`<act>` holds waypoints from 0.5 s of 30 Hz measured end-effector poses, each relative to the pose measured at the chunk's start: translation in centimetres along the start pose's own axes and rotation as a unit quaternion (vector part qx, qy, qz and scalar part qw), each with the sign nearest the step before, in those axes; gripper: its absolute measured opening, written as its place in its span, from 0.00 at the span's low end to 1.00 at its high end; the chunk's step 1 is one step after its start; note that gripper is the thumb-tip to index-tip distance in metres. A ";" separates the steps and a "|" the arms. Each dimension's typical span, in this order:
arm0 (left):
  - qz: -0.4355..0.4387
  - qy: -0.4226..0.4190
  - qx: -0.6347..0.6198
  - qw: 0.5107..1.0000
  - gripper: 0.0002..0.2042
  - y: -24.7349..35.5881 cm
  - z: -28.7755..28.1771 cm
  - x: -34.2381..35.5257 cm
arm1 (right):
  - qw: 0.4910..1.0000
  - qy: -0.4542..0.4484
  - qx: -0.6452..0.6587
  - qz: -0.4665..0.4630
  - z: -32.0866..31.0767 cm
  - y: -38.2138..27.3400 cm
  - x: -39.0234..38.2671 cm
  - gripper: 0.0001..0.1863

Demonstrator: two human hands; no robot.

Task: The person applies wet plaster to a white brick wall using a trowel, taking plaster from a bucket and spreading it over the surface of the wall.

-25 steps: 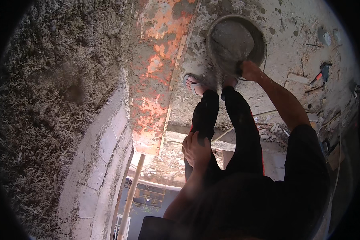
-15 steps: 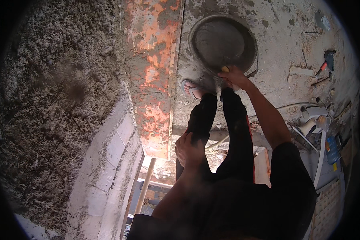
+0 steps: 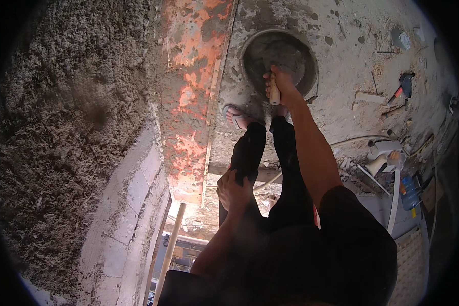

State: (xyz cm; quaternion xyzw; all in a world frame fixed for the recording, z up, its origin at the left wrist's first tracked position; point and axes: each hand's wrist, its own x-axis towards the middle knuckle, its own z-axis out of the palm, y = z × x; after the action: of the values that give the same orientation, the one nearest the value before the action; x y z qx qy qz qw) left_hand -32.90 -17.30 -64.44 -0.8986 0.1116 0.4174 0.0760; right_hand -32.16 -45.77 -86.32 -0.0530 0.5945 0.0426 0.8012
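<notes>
My right hand (image 3: 282,81) grips the pale wooden handle (image 3: 274,91) of a tool whose head is hidden in a round dark tub (image 3: 310,61) of wet grey mortar (image 3: 272,48). The tub stands on the splattered floor just beyond my feet, which are in flip-flops (image 3: 230,113). My left hand (image 3: 232,187) rests on the front of my left thigh, fingers apart and bent over the black trousers (image 3: 247,158), holding nothing.
A rough plastered wall (image 3: 71,127) fills the left, beside a mortar-smeared orange board (image 3: 188,102). At right lie a red-handled tool (image 3: 400,89), wood scraps (image 3: 369,98), a hose (image 3: 357,138) and a blue water jug (image 3: 410,193). A pole (image 3: 171,245) runs below the board.
My right hand has moved up from the tub's near rim to over the mortar and turned, showing more of the handle. My left hand stays on my thigh.
</notes>
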 end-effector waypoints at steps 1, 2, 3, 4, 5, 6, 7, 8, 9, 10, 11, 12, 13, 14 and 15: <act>-0.007 -0.006 -0.014 1.000 0.23 -0.4 0.3 -0.1 | 0.996 0.020 -0.089 0.013 0.9 0.4 1.4 0.20; -0.015 -0.011 -0.028 0.999 0.23 -0.8 0.4 -0.1 | 0.995 0.022 -0.093 0.014 1.2 0.4 2.1 0.20; -0.014 -0.014 -0.032 0.999 0.23 -1.1 0.7 0.1 | 0.988 0.025 -0.145 0.048 1.2 0.3 2.7 0.20; -0.011 0.011 -0.054 0.998 0.22 -1.5 1.1 -0.4 | 0.976 0.028 -0.199 0.088 1.0 1.1 2.7 0.21; -0.013 0.040 -0.081 0.996 0.20 -1.6 1.4 -0.6 | 0.972 0.030 -0.213 0.094 0.9 1.5 1.4 0.21; -0.023 0.036 -0.093 0.995 0.20 -1.8 1.6 -0.8 | 0.883 0.029 -0.468 -0.028 -0.3 1.7 -0.8 0.23; -0.039 0.020 -0.091 0.995 0.21 -1.8 1.8 -1.1 | 0.764 0.017 -0.639 -0.089 -1.2 0.7 -3.3 0.23; -0.056 0.003 -0.088 0.995 0.23 -1.7 1.8 -1.5 | 0.608 0.033 -0.779 -0.152 -2.2 -0.4 -6.0 0.23; -0.062 -0.001 -0.100 0.993 0.23 -1.6 2.1 -1.6 | 0.490 0.043 -0.857 -0.154 -2.8 -2.4 -8.0 0.23; -0.060 0.004 -0.092 0.994 0.23 -1.7 2.5 -1.7 | 0.441 0.080 -0.883 -0.141 -2.4 -4.6 -9.4 0.22; -0.061 0.006 -0.090 0.994 0.23 -1.8 2.7 -1.9 | 0.391 0.117 -0.904 -0.127 -2.1 -6.3 -10.5 0.22; -0.061 0.007 -0.089 0.994 0.23 -1.8 2.8 -2.1 | 0.348 0.135 -0.913 -0.164 -2.3 -7.9 -10.4 0.19; -0.065 0.003 -0.090 0.994 0.23 -1.7 2.6 -2.0 | 0.305 0.153 -0.918 -0.201 -2.6 -9.5 -9.2 0.17; -0.069 -0.001 -0.088 0.994 0.23 -1.8 2.4 -1.9 | 0.266 0.167 -0.920 -0.234 -2.7 -10.8 -7.3 0.15; -0.070 -0.002 -0.088 0.994 0.23 -1.9 2.2 -1.9 | 0.228 0.180 -0.919 -0.266 -2.7 -11.9 -5.0 0.12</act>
State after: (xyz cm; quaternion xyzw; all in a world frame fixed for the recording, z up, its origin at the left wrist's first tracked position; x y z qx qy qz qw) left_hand -35.19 -14.71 -64.31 -0.9066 0.0114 0.4211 0.0253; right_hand -34.63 -57.94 -81.87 -0.9143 0.2267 0.3335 0.0380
